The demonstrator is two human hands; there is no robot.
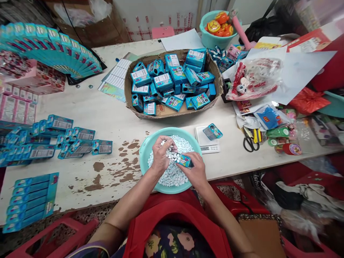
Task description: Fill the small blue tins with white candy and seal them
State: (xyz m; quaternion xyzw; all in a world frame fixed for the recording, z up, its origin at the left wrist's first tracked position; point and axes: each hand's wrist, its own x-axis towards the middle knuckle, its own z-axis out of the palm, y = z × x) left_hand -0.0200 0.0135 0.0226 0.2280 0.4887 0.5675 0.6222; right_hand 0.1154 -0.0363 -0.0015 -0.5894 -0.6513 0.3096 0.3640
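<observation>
A teal bowl (145, 148) full of small white candies (172, 173) sits at the table's near edge in front of me. My right hand (194, 171) grips a small blue box (183, 159) over the bowl. My left hand (161, 154) is cupped around a handful of white candies right at the box's open end. Both hands meet above the middle of the bowl.
A cardboard tray (128, 94) of several blue boxes stands behind the bowl. A small scale (206, 144) carries one blue box (212, 131) to the right. More blue boxes (67, 138) lie at left, flat blue sleeves (30, 200) near left. Scissors (251, 139) and clutter fill the right side.
</observation>
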